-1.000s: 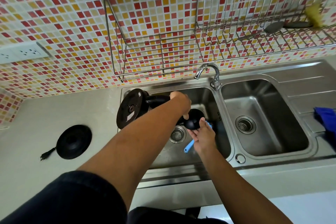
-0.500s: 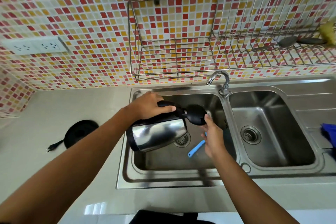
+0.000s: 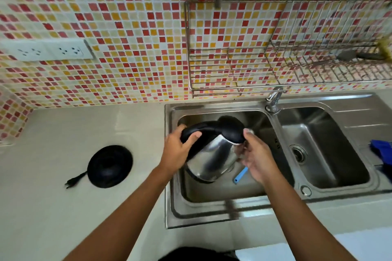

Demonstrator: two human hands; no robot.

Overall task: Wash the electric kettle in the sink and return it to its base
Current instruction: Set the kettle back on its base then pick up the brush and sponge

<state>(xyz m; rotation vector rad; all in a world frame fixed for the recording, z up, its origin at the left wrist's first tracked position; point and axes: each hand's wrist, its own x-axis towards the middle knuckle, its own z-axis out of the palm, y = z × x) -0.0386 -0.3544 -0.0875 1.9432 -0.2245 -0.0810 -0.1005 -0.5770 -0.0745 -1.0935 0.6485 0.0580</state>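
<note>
A steel electric kettle (image 3: 212, 159) with a black lid and handle hangs nearly upright over the left basin of the double sink (image 3: 212, 214). My left hand (image 3: 177, 150) grips its black handle. My right hand (image 3: 257, 159) presses against the kettle's right side, thumb up on the edge of the shut lid. The round black kettle base (image 3: 110, 166) lies on the counter to the left of the sink, its cord and plug trailing left.
A blue brush handle (image 3: 240, 175) lies in the left basin under the kettle. The tap (image 3: 273, 99) stands between the basins. A wire dish rack (image 3: 275, 53) hangs on the tiled wall. A blue cloth (image 3: 381, 152) sits at the right. Wall sockets (image 3: 46, 51) are at the left.
The kettle went from tipped on its side to nearly upright and rose a little. My right hand shifted from the lid to the kettle's side. My view swung left.
</note>
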